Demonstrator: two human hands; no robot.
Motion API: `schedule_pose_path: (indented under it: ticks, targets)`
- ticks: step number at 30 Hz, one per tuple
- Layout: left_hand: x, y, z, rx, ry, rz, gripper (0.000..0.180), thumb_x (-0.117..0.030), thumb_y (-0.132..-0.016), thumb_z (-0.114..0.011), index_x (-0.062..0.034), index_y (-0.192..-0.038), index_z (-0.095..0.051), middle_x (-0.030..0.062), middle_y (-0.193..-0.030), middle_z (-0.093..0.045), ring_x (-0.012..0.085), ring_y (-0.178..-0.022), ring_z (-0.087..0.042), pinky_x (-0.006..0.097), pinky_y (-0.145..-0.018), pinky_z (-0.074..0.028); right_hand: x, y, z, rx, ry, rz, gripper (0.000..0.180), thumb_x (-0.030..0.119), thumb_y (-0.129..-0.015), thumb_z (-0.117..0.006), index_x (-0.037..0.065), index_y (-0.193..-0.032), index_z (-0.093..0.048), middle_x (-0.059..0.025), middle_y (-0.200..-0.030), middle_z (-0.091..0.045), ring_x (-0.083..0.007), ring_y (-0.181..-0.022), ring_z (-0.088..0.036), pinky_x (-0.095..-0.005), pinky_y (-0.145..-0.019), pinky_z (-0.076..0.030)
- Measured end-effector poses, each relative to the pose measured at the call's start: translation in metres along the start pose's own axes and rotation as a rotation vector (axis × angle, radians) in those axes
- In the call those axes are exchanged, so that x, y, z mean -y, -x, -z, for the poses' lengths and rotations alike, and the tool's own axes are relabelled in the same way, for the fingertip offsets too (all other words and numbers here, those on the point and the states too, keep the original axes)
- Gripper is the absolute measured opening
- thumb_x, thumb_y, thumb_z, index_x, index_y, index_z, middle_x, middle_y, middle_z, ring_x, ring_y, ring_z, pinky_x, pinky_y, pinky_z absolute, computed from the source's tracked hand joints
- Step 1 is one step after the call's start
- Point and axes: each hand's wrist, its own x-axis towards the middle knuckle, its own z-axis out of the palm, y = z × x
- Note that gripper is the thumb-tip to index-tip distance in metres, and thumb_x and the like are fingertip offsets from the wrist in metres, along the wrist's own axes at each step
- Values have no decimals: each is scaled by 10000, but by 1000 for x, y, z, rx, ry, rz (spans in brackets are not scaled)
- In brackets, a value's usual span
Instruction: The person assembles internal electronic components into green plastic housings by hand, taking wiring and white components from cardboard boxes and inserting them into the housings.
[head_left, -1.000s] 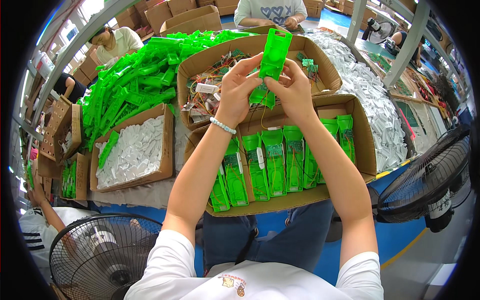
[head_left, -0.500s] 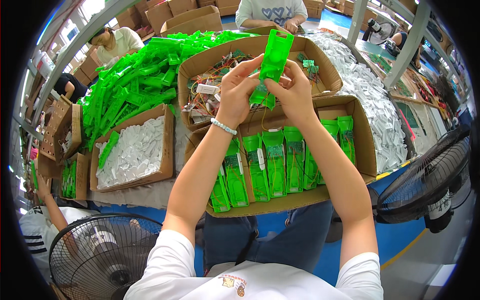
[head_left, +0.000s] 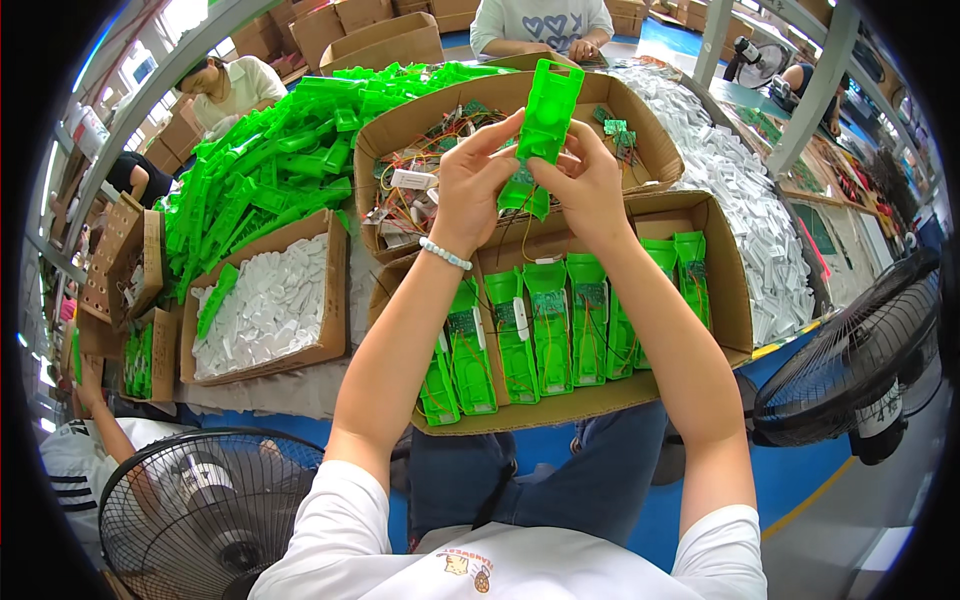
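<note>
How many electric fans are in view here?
2. One black fan stands at lower left beside the person's left shoulder; the other black fan stands at right, past the near cardboard box. More may be hidden beyond the picture's rim.

Two hands, the left hand (head_left: 478,178) and the right hand (head_left: 583,178), share one green plastic housing (head_left: 545,125). Seven green pieces stand in a row in the near cardboard box (head_left: 735,300). Four open boxes are clearly countable, including the wire-filled box (head_left: 640,125) at top centre and the white-parts box (head_left: 335,290) at left. Two fans: the lower-left fan (head_left: 205,515) and the right-edge fan (head_left: 850,365).
</note>
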Motion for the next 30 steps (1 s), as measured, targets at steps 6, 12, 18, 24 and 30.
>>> schedule_pose_path:
  ticks: [6, 12, 18, 24, 30]
  targets:
    - [0, 0, 0, -15, -27, 10, 475, 109, -859, -513, 54, -1330, -541, 137, -1277, -613, 244, -1153, -620, 328, -943, -531, 0, 0, 1, 0, 1, -9, 479, 73, -821, -705, -35, -1250, -522, -104, -1128, -629, -165, -983, -653, -278, -811, -544]
    - [-1, 0, -2, -16, -32, 14, 468, 104, -863, -517, 49, -1327, -547, 133, -1274, -615, 238, -1149, -621, 326, -943, -527, 1, 0, 0, -5, 5, 3, 486, 83, -823, -708, -34, -1255, -521, -104, -1115, -630, -165, -980, -655, -277, -804, -541]
    - [-1, -1, -1, -21, -39, 14, 468, 110, -863, -515, 47, -1325, -551, 132, -1269, -619, 228, -1136, -628, 321, -941, -527, 2, 0, -1, -17, 36, -3, 484, 94, -821, -705, -35, -1249, -521, -106, -1101, -629, -166, -977, -655, -276, -803, -540]
    - [-1, -1, -3, -32, -46, 26, 465, 119, -858, -509, 48, -1314, -563, 138, -1261, -624, 225, -1134, -629, 318, -942, -527, 1, 0, -2, -26, 28, -10, 485, 85, -814, -694, -46, -1242, -506, -111, -1096, -619, -169, -970, -655, -280, -803, -542]
    - [-2, -2, -2, -33, -47, 39, 472, 126, -849, -502, 43, -1309, -572, 136, -1267, -623, 217, -1131, -630, 314, -935, -530, 3, 0, -4, -31, 20, -4, 487, 71, -807, -687, -51, -1238, -496, -114, -1113, -604, -172, -976, -650, -280, -804, -542]
